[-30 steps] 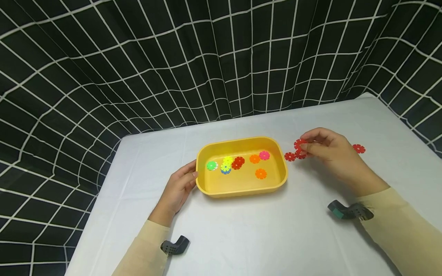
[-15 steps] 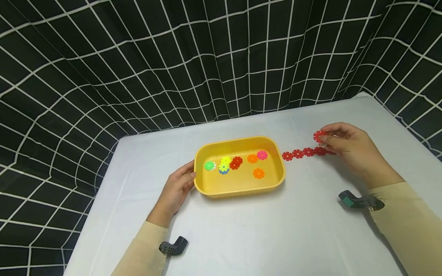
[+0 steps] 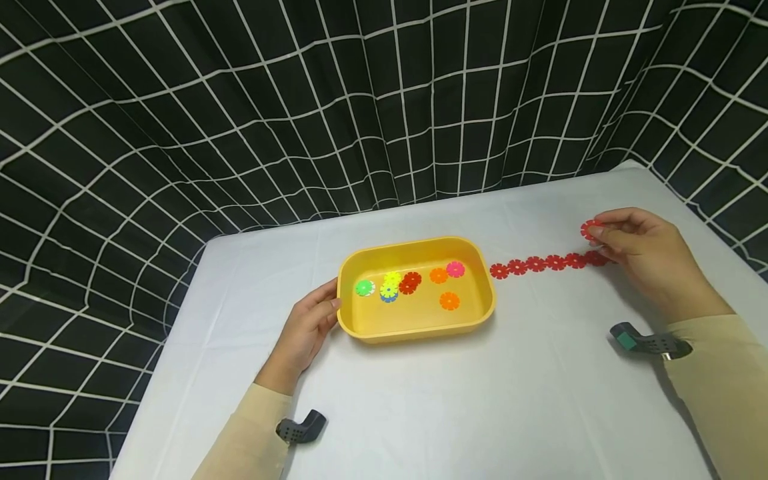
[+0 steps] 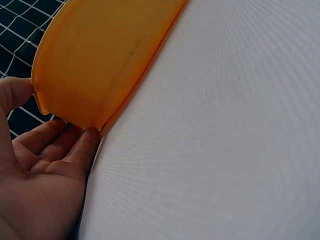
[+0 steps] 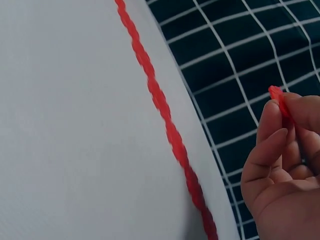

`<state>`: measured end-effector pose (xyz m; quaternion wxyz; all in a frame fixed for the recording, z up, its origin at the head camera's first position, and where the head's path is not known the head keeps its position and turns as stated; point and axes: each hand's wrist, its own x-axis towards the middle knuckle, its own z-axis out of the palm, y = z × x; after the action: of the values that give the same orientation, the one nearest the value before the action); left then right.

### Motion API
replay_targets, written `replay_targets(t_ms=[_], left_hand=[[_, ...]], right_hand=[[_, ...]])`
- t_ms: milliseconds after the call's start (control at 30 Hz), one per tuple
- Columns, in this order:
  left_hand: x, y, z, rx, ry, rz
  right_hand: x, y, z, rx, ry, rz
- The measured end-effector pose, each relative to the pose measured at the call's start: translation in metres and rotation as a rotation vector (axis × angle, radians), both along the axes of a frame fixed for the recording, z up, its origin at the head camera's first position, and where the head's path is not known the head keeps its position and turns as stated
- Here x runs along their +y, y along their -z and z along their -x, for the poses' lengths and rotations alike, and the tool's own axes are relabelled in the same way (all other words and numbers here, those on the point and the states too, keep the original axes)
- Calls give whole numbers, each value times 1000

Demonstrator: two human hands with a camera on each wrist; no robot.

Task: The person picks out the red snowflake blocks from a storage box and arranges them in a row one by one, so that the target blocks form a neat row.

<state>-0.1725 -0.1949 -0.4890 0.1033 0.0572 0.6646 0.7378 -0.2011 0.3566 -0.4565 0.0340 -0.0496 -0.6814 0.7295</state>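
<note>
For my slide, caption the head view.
Left hand holds a yellow tray; right hand pinches a red disc near a row of others.

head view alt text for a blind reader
A right hand pinches a red notched plastic disc near a row of red notched discs on white cloth; the left hand holds a yellow rectangular plastic tray of multicoloured discs.

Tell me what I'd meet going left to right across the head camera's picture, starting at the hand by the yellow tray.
Left hand → in the yellow tray: green disc, yellow discs, dark red discs, pink disc → row of red discs → right hand.
</note>
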Motion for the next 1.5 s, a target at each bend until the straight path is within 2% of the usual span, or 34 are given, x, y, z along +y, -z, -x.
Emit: replay_targets(t_ms=[367,500,600,767,900,1100,1300,1500], left_hand=[[0,1,1,-2,1,-4],[0,2,1,-6,-4,-1],[0,1,1,-8,-7,5],[0,0,0,-11,-5,4],[1,0,0,-10,-3,-1],[1,0,0,-9,-8,1],[1,0,1,-10,-9,-1],[1,0,0,-15,-12,1]], right_hand=[[31,8,0,-70,98,-79],[44,14,0,-108,144,-227],[52,18,-3,-174,186,-357],[64,29,-7,-260,231,-517],[70,34,-6,-284,222,-626],[73,35,-5,-299,176,-768],[71,34,-5,-310,154,-826],[69,32,-4,-322,164,-819]])
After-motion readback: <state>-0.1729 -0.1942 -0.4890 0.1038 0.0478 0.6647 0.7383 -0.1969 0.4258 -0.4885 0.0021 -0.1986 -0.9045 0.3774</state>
